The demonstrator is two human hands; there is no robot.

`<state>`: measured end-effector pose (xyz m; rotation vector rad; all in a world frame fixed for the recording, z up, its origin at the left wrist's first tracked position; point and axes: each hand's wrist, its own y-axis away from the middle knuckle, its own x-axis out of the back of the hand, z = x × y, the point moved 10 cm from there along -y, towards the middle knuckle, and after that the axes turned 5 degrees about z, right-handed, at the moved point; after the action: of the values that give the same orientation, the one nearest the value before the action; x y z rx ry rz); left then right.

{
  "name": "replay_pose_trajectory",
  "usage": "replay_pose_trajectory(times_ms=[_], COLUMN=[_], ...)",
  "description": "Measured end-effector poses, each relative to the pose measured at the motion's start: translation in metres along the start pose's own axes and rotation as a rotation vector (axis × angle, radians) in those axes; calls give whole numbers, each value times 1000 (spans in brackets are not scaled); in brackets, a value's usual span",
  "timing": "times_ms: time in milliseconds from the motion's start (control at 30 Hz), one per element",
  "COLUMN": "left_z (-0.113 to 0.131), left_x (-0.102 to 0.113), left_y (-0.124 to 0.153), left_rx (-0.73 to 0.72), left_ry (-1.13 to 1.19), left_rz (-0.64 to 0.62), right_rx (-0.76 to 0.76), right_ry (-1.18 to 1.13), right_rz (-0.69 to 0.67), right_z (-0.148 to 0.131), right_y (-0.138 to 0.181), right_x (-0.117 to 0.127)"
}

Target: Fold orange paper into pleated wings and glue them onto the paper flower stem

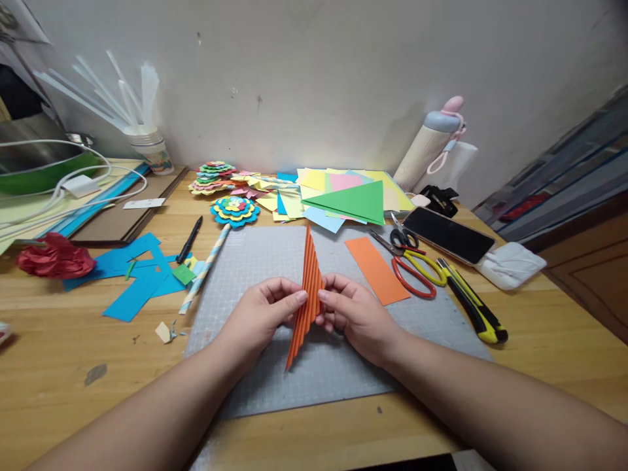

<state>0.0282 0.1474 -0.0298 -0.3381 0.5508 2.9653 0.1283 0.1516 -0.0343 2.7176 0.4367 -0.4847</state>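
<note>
Head view: left hand (pixel 262 312) and right hand (pixel 362 315) pinch the orange paper (pixel 310 278) (pleated).

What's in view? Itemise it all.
pleated paper: 1, orange, centre
mat: 1, grey, centre
strip: 1, orange, right
scissors: 2, red-yellow and black, right
cutter: 1, yellow-black, right
phone: 1, black, right
bottle: 1, cream, right
sheets: several, mixed, back
paper flowers: 2+, multicoloured, back
pen: 1, black, left
scraps: several, mostly blue, left
crumpled paper: 1, red, left
bowl: 1, green, left
cable: 1+, white, left
cups: several, white, left
straws: several, white, in cups
table: 1, brown, beneath
left hand, right hand: 2, bare, on pleated paper
</note>
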Motion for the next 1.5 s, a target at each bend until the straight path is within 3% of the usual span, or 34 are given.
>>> replay_pose_trajectory(times_ms=[167,867,1100,1500], left_z=[2,-3,-4,-3], left_x=[-5,1,-5,-9], left_y=[3,5,3,2], left_rx=[-1,55,62,51], left_ry=[-39,-54,-42,-35], left_rz=[-38,45,-23,-73], right_rx=[34,7,18,-1], right_ry=[51,151,154,155], right_rz=[-34,-50,-113,-99], right_z=[-2,4,3,4], right_y=[1,0,1,-1], right_x=[-2,-3,-9,-8])
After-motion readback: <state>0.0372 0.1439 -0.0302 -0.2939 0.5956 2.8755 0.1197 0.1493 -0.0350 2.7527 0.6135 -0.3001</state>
